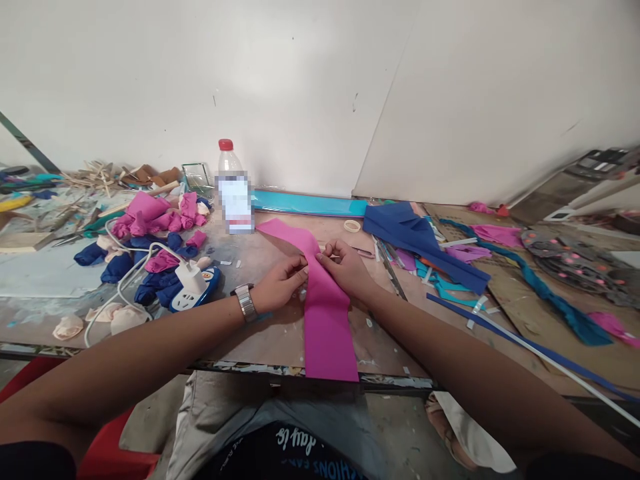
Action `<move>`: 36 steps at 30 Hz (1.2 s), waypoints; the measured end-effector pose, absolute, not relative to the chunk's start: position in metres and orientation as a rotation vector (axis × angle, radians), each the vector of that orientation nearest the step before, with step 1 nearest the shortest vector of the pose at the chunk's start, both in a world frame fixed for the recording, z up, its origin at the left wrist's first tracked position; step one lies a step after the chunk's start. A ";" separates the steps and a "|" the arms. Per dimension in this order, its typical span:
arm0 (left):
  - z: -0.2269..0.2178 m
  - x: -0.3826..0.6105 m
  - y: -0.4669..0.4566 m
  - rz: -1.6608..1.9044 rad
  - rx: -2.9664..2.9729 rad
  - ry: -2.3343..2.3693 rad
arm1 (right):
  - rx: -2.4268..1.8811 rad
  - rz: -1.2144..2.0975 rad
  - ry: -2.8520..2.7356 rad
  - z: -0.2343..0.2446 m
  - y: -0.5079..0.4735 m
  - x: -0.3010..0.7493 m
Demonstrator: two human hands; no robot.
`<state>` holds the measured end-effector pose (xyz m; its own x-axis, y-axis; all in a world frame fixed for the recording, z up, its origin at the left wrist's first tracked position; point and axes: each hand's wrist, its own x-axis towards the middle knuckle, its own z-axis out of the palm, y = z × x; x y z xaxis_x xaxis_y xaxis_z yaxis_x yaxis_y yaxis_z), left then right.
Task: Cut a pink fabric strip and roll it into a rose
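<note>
A long magenta strip of sheet material (327,333) runs across the work table toward me, its near end hanging slightly past the front edge. About halfway along, my left hand (286,283) pinches its left edge between thumb and fingers. On the opposite edge, my right hand (347,267) grips the strip, with the fingers curled and the thumb against it. Between both hands the material is gathered narrower and raised in a soft fold. The far end bends to the left and lies near a phone (237,203) leaning on a red-capped bottle (227,153).
Left of me lie bundles of pink and navy material (163,213), a blue power strip (203,293) and a white cable. Turquoise strips (310,203) lie along the wall. To the right are navy pieces (407,230), a tape roll (352,226) and a long white rod (550,363).
</note>
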<state>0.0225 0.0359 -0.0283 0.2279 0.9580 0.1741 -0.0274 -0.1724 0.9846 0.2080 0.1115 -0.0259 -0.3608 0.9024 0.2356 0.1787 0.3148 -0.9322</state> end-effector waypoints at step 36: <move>-0.022 0.021 0.035 1.125 1.359 0.920 | -1.071 0.639 -1.994 -0.011 0.111 0.219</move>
